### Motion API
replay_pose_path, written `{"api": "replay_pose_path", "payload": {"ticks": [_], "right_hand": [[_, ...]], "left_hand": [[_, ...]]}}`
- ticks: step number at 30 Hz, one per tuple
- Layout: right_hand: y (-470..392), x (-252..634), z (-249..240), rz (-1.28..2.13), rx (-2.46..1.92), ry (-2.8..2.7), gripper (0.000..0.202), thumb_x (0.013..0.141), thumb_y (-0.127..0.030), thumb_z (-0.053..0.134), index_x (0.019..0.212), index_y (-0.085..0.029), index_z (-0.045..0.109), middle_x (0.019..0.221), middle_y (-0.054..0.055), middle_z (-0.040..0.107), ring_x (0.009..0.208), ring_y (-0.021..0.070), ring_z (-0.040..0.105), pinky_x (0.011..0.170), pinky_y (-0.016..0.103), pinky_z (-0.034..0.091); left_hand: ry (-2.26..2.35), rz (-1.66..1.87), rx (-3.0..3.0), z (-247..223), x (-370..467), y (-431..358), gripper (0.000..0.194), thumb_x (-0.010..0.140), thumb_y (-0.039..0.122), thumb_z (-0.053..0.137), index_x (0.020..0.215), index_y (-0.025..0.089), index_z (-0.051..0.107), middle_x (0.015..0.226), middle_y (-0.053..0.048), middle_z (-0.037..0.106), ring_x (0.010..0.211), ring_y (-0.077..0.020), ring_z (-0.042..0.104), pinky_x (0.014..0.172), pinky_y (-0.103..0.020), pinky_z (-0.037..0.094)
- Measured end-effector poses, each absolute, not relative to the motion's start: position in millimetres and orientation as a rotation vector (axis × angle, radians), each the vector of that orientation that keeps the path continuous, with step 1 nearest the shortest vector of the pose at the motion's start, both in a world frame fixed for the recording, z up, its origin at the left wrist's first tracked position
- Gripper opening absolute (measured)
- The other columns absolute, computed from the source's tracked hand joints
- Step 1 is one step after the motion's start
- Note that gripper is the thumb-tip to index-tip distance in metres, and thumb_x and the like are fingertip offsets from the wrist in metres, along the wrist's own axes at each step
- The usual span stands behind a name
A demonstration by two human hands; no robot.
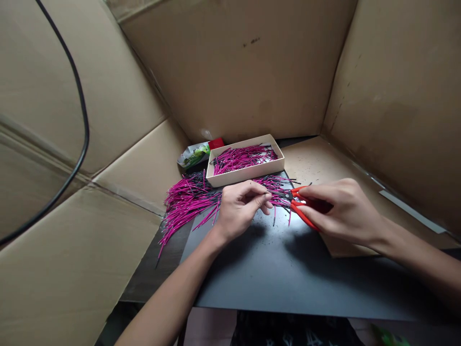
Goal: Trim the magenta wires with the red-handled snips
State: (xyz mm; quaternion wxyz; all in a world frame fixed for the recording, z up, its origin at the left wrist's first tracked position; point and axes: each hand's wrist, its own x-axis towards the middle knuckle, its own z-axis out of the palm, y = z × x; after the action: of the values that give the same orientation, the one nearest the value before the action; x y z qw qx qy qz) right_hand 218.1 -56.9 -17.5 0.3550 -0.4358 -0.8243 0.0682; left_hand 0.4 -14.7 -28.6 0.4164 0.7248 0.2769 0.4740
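Red-handled cutters (305, 215) with dark jaws are gripped in my right hand (344, 211), their tips pointing left. The jaws come close to the fingertips of my left hand (242, 204), which is closed in a pinch on a small dark piece, too small to name. Behind and beneath my hands lie many magenta wires (187, 204) with black ends, the biggest pile to the left. A cream box (248, 174) behind my left hand holds more of these wires.
A green and white packet with a red end (196, 154) lies left of the box. Cardboard walls rise on the left, back and right. A flat cardboard sheet (313, 158) covers the table's right side. Dark specks dot the grey mat (252, 283). A black cable hangs at left.
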Motion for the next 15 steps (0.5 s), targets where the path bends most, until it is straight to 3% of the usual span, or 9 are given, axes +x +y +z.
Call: {"api": "replay_pose_path", "payload": {"ticks": [5,15], "right_hand": [[-59.0,217.5,-17.6,0.181,-1.149,-2.123,0.015,0.080,-0.021,0.061,0.088,-0.015,0.072,0.055,-0.002,0.057,0.047,0.0084,0.042,0.049,0.027,0.030],[-55.7,221.0,-19.7,0.144,-1.117,-2.164,0.019,0.084,-0.025,0.060,0.089,-0.013,0.073,0.064,0.003,0.066,0.049,0.0097,0.050,0.050,0.027,0.033]], "left_hand": [[0.696,1.180,1.846,-27.7,0.3,-15.6,0.007,0.082,0.012,0.065,0.076,0.011,0.063,0.069,-0.004,0.066,0.053,-0.0134,0.066,0.049,-0.026,0.057],[0.703,1.156,1.860,-28.1,-0.3,-16.2,0.006,0.083,0.013,0.065,0.077,0.012,0.064,0.071,-0.005,0.067,0.056,-0.0141,0.067,0.052,-0.028,0.058]]}}
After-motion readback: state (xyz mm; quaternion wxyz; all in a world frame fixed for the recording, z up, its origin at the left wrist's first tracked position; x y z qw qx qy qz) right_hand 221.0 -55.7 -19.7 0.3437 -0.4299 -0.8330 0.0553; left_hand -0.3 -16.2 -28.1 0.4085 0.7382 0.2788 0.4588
